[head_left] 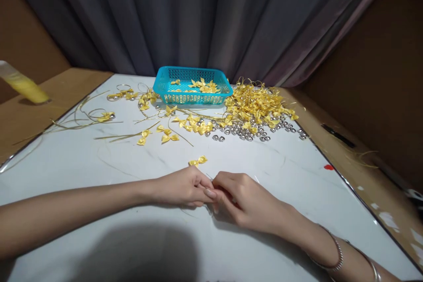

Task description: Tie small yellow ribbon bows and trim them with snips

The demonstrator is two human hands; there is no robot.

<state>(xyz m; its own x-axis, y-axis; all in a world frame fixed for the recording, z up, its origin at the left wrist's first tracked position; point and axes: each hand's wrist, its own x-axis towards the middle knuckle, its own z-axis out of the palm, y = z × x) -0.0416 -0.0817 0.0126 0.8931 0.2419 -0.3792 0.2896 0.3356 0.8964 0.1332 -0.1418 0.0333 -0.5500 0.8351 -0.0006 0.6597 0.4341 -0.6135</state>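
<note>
My left hand (pixel 188 187) and my right hand (pixel 243 198) meet over the front middle of the white table (pixel 158 238). Both are closed, with thumbs and fingertips pressed together. Something thin, perhaps cord or wire, shows faintly around the fingertips; what they pinch is too small to make out. Just beyond my left hand lies a yellow satin bow (pixel 198 161). Farther back are several more loose bows (pixel 170 137) and lengths of gold cord (pixel 127 137).
A turquoise basket (pixel 193 100) holding yellow bows stands at the back. Right of it are a heap of bows (pixel 256 101) and silver pieces (pixel 243 134). A yellow-filled bottle (pixel 26 86) is at left, a black tool (pixel 339 135) at right.
</note>
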